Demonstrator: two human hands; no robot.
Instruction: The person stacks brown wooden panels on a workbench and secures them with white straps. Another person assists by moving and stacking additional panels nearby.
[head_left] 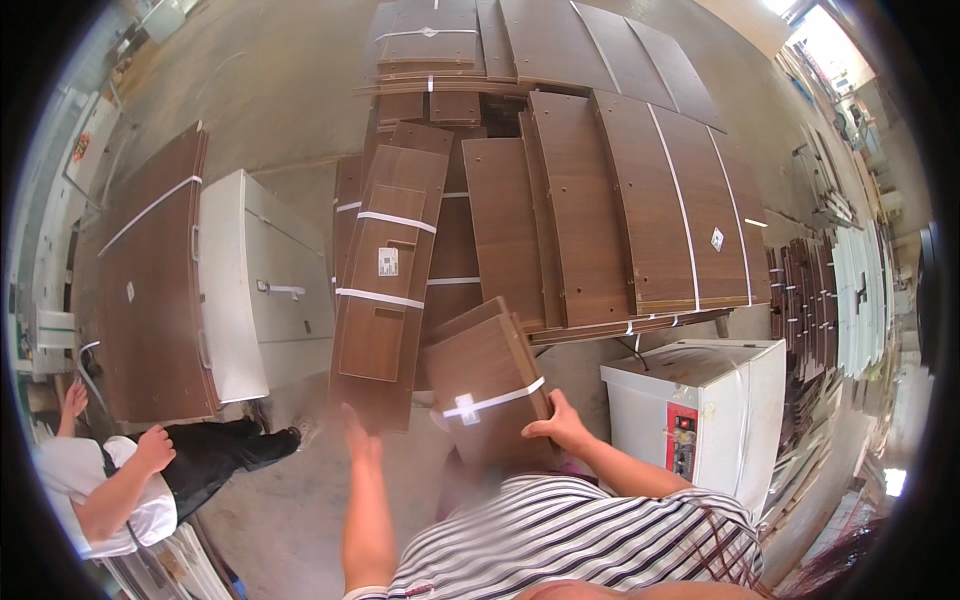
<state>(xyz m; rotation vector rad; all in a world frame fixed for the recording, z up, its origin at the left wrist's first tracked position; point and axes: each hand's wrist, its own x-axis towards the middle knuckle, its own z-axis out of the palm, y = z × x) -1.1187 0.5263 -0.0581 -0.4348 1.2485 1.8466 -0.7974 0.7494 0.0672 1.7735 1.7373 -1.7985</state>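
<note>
I see my right hand (560, 425) gripping the near right edge of a strapped bundle of brown boards (487, 385), fingers curled over that edge, the bundle tilted just left of a white machine (700, 410). My left hand (360, 432) reaches flat toward the near end of a longer strapped bundle (385, 270), fingers pressed together, blurred. At far left another person (120, 490) crouches beside white panels (255, 285).
</note>
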